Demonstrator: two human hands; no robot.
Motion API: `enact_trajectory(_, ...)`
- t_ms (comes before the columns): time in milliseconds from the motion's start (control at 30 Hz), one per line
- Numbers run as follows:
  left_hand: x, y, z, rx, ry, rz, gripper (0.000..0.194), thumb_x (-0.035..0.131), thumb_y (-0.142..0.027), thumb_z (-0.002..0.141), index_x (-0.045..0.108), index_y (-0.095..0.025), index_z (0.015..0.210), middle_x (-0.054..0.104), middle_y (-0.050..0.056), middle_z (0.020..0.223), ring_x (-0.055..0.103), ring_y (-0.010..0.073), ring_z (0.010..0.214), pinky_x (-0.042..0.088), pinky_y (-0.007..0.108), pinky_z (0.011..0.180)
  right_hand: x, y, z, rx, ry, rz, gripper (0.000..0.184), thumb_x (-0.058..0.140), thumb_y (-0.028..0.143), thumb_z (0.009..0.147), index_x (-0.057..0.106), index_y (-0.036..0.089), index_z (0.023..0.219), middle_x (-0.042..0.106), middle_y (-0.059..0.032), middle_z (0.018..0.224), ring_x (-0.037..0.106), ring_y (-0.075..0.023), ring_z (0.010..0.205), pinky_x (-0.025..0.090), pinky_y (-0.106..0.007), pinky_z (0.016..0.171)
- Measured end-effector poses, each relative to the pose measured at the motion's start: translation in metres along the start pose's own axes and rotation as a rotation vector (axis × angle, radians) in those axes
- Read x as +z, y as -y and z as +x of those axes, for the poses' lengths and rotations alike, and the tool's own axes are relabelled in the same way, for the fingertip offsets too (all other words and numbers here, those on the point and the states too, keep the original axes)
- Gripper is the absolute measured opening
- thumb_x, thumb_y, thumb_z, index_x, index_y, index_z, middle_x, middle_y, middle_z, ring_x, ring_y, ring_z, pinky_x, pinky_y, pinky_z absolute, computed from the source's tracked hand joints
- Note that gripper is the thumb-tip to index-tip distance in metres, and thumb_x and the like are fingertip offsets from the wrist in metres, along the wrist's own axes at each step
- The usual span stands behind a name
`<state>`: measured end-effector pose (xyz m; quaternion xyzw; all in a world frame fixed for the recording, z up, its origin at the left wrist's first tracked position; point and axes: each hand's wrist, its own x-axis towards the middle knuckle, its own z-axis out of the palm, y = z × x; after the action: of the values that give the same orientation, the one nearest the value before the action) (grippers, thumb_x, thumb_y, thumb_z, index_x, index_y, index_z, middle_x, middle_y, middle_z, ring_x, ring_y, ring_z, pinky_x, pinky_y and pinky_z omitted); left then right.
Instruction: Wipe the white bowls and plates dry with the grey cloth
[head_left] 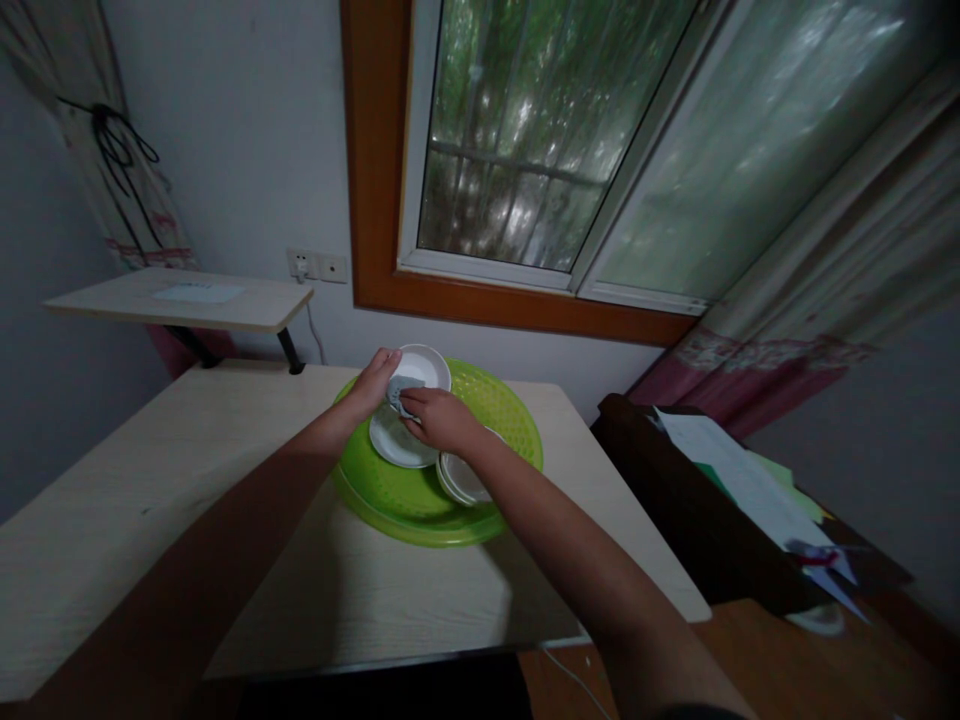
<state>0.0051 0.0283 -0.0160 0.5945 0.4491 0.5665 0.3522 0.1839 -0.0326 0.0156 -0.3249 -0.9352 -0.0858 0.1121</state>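
Note:
My left hand (375, 382) grips the left edge of a white plate (424, 366), which is raised and tilted over a green basket (495, 385). Pressed against that plate is a grey cloth (403, 391), pinched in the fingers of my right hand (441, 415). Below the raised plate, a second white plate (401, 448) lies in the basket. Small white bowls (459, 480), stacked together, sit to its right, partly hidden by my right wrist.
The basket stands on a pale wooden table (285, 560). A raised shelf (187, 300) with a paper on it is at the back left. Behind is a window (525, 150). To the right, a dark cabinet (660, 500) bears papers (742, 470).

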Motion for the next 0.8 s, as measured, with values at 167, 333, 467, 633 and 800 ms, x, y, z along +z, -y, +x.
enact_trajectory(167,0.002,0.006,0.003,0.026,0.074,-0.028,0.029,0.047,-0.050,0.090,0.054,-0.022,0.093,0.062,0.005,0.101,0.058,0.0193,0.099,0.044,0.033,0.099,0.011,-0.003,-0.001,0.015,-0.093,-0.046,0.053,0.055,0.045,0.096,0.055,0.011,0.137,0.049,-0.0170,0.149,0.048,-0.0302,0.134,0.036,-0.043,0.113)
enact_trajectory(333,0.003,0.011,0.007,0.045,0.103,-0.025,0.032,0.047,-0.052,0.089,0.054,-0.021,0.095,0.062,0.006,0.102,0.058,0.0196,0.100,0.044,0.033,0.100,0.004,-0.001,-0.001,0.121,-0.100,-0.096,0.065,0.061,0.047,0.092,0.048,0.011,0.143,0.043,-0.0176,0.154,0.044,-0.0320,0.137,0.031,-0.047,0.115)
enact_trajectory(467,0.001,0.010,0.006,0.008,0.063,-0.007,0.038,0.047,-0.057,0.089,0.055,-0.021,0.096,0.062,0.005,0.097,0.058,0.0203,0.093,0.047,0.035,0.092,-0.006,0.004,0.001,0.206,-0.071,-0.152,0.058,0.065,0.051,0.088,0.063,0.008,0.126,0.062,-0.0217,0.133,0.056,-0.0330,0.118,0.038,-0.046,0.106)
enact_trajectory(633,-0.001,0.008,0.005,-0.029,0.020,0.022,0.040,0.048,-0.061,0.088,0.056,-0.021,0.091,0.061,0.004,0.090,0.058,0.0204,0.086,0.047,0.034,0.085,-0.013,0.006,-0.001,0.201,-0.021,-0.172,0.047,0.059,0.057,0.091,0.073,0.012,0.100,0.072,-0.0184,0.097,0.056,-0.0335,0.109,0.039,-0.047,0.100)
enact_trajectory(800,-0.001,0.006,0.004,-0.002,0.013,0.009,0.040,0.047,-0.060,0.090,0.057,-0.021,0.091,0.060,0.004,0.090,0.057,0.0203,0.087,0.046,0.034,0.087,-0.013,0.004,-0.004,0.158,-0.102,-0.114,0.051,0.057,0.056,0.092,0.066,0.014,0.118,0.069,-0.0168,0.115,0.053,-0.0317,0.116,0.039,-0.046,0.103)
